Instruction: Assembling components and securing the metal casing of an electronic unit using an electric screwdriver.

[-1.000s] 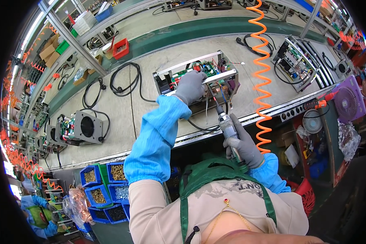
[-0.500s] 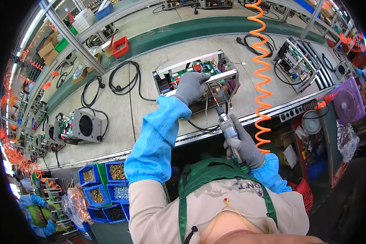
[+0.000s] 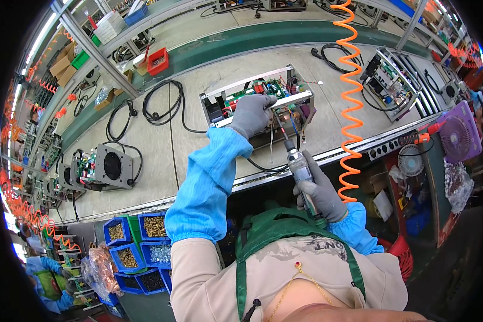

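Gray-gloved hands work apart on a factory line, the left hand (image 3: 251,116) bent over the near rail (image 3: 295,99) of an open metal chassis (image 3: 247,82), the right hand (image 3: 324,196) wrapped around a power screwdriver (image 3: 299,165). Whether the left fingertips pinch anything cannot be told. Across the scene stretches a pale workbench (image 3: 150,166), with an orange coiled hose (image 3: 354,102) hanging before it, right of the hands. The chassis sits on the bench, directly ahead of the worker. A second open chassis (image 3: 389,83) stands tilted at right, and a purple fan (image 3: 456,137) is mounted beyond the bench's near edge. At left rests a gray unit (image 3: 112,166) with a round fan on its face; below the edge, blue bins (image 3: 120,243) hold small fasteners. A red bin (image 3: 158,70) lies far left of the chassis, a looped black cable (image 3: 155,116) nearer. Smallest of all, loose wires (image 3: 292,115) dangle from the chassis's near side beside the screwdriver's slim bit, its exact contact too small to tell.
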Demonstrator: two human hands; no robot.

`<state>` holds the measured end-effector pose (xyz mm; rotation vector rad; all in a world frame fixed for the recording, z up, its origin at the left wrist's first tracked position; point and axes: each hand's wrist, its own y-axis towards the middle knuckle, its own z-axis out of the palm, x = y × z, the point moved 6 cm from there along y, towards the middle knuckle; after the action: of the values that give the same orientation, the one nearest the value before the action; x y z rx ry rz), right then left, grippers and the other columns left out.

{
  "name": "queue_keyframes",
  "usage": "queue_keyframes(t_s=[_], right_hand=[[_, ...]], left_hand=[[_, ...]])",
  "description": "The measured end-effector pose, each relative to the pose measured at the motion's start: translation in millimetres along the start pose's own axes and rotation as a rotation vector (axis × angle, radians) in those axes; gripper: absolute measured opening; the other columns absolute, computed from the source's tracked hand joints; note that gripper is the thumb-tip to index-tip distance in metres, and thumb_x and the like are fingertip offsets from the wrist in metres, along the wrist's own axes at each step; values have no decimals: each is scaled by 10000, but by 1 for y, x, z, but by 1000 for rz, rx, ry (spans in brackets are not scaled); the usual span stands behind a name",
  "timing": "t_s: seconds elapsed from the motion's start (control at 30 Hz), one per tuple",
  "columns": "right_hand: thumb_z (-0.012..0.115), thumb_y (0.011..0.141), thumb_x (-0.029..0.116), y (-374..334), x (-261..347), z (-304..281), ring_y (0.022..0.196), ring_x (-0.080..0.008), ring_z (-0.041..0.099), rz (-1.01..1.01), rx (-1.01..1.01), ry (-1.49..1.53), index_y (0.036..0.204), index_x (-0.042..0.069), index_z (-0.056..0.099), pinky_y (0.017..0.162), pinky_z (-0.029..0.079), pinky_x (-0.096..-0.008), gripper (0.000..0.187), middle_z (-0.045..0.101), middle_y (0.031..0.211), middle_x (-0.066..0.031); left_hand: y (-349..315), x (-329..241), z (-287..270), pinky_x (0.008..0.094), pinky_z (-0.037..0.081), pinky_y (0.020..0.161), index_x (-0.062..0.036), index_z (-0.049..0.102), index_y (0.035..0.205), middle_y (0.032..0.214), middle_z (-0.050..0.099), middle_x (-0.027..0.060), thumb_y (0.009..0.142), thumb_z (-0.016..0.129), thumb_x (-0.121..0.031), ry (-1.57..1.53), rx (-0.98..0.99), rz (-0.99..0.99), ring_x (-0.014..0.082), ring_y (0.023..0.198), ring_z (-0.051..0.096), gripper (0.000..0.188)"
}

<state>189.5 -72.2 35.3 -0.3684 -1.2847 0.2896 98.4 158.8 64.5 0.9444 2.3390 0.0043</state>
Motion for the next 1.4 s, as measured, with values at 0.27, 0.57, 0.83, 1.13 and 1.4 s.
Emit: queue_keyframes(t_s=[0.27, 0.57, 0.83, 1.13, 1.4], right_hand=[[499, 882, 319, 8, -13, -13, 571, -166, 576, -24, 15, 212, 1399, 79, 306, 510, 515, -306, 602, 573, 865, -123], [457, 933, 474, -19, -75, -26, 667, -174, 604, 302, 209, 506, 1131, 23, 550, 600, 521, -301, 501, 614, 867, -118], [682, 773, 239, -24, -64, -35, 729, -203, 666, 137, 234, 320, 1103, -39, 586, 656, 547, -309, 442, 648, 934, -150], [602, 785, 287, -6, -41, -15, 692, -193, 619, -77, 241, 572, 1176, -17, 460, 665, 563, -351, 515, 584, 824, -117], [600, 795, 366, -5, -24, 1, 685, -159, 597, -110, 184, 363, 1450, 84, 247, 624, 533, -319, 796, 574, 905, -111]], left_hand=[[-67, -102, 22, 481, 309, 1048, -134, 532, 1223, 1252, 484, 135, 653, 673, -103, 286, 16, 767, 345, 1142, 479, 588], [-88, -104, 54, 506, 209, 1131, -181, 627, 990, 976, 573, 20, 625, 697, -69, 67, 289, 782, 249, 1061, 518, 388], [-82, -107, 47, 513, 234, 1113, -165, 614, 993, 985, 565, 39, 611, 687, -26, -63, 298, 788, 277, 1068, 503, 413], [-63, -103, 16, 399, 420, 962, -57, 578, 1128, 1075, 572, 121, 620, 715, -108, -215, 316, 779, 324, 1076, 507, 528], [-4, -1, -5, 408, 505, 825, -94, 635, 1075, 1038, 615, 126, 774, 652, -248, 292, 54, -23, 295, 974, 601, 339]])
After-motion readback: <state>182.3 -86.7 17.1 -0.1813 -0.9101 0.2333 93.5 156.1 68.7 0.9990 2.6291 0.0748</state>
